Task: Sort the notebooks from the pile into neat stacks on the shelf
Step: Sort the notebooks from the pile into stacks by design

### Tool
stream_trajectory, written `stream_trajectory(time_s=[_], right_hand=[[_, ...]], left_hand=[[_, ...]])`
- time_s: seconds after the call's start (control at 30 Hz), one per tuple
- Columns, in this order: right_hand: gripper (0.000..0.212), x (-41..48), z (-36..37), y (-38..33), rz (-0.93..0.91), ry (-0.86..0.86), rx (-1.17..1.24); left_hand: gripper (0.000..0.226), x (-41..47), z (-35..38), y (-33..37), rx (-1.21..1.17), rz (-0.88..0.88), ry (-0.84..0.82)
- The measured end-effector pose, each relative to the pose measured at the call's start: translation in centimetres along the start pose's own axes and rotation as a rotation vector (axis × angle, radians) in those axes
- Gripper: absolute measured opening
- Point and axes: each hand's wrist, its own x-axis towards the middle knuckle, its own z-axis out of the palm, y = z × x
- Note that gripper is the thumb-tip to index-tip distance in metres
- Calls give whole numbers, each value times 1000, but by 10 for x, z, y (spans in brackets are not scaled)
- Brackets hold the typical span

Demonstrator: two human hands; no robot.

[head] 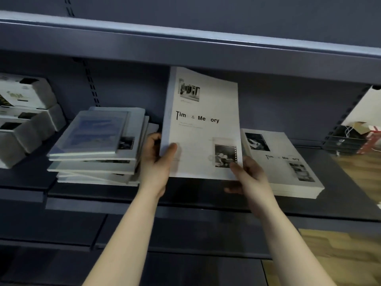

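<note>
Above the front edge of the middle shelf [123, 203], at the centre of view, a white notebook [204, 129] is held up off the board with its cover facing the camera. Its long axis runs from 6 to 12 o'clock, the top edge just under the upper shelf [185, 48] and the spine on the 9 o'clock side. The cover reads "Tim & Me ory", with gaps where letters are too faint to read, and carries small black-and-white photos at 11 and 5 o'clock. The left hand [158, 159] grips the lower spine edge, thumb on the cover and fingers curled behind. The right hand [249, 176] pinches the lower corner at 5 o'clock, thumb on the front and fingers curled beneath. At 3 o'clock of the notebook, a squared stack [288, 168] of matching covers lies flat on the shelf, its top one showing the same title. At 9 o'clock sits the uneven pile [97, 145], its notebooks skewed and a bluish cover on top. Farther toward 9 o'clock stand white boxes [26, 104], their print unreadable. At far 3 o'clock, bags [354, 139] lie beyond the shelf end.
</note>
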Motion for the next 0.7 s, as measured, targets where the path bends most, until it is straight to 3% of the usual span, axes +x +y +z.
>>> stream_trajectory(time_s=[0.27, 0.47, 0.6, 0.7], right_hand=[[25, -1, -75, 11, 61, 153, 254], [30, 1, -143, 6, 55, 300, 216], [28, 3, -181, 10, 65, 391, 172], [30, 4, -201, 16, 72, 393, 84]], left_hand=[[23, -39, 75, -20, 19, -134, -148], [20, -60, 110, -44, 118, -228, -345], [28, -69, 119, -67, 446, -93, -551], [22, -69, 127, -85, 782, 137, -568]])
